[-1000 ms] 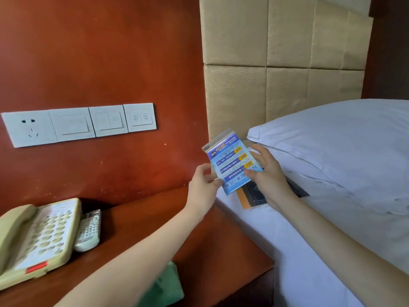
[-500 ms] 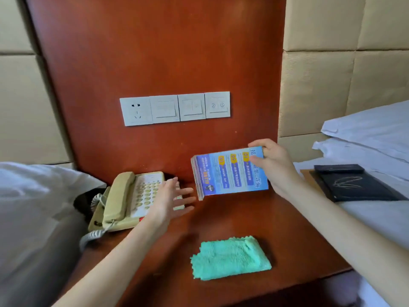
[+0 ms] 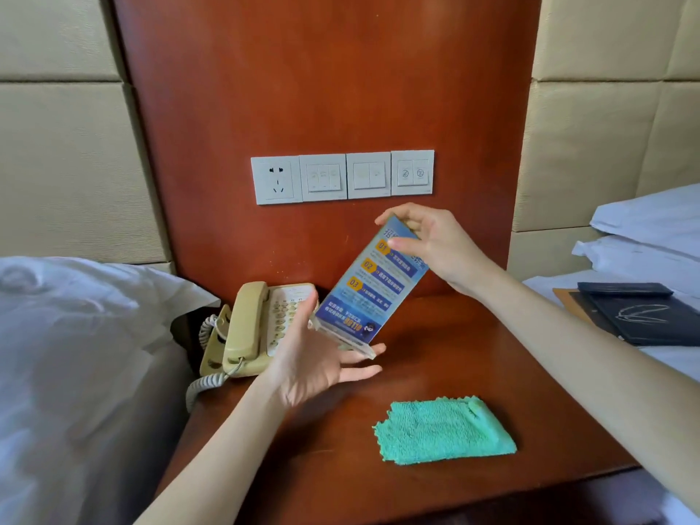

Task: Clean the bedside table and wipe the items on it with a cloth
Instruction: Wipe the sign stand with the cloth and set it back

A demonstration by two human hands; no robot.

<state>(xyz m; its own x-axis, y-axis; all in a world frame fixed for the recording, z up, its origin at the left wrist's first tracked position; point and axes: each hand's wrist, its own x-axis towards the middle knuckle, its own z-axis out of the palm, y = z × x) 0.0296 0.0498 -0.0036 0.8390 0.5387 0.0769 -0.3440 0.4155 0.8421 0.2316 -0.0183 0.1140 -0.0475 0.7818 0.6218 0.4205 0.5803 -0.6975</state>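
Blue acrylic sign [image 3: 369,286], now tilted upright, pinched by the right hand [image 3: 435,246]; spread left hand [image 3: 314,358] has risen, partly hiding the phone [image 3: 246,327].

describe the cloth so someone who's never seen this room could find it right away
Start at the reddish wooden bedside table between the two beds. The cloth lies flat on its front right part, nearer than the beige telephone and untouched by either hand. It is the only soft, fuzzy, mint-green thing there, folded into a rough rectangle.
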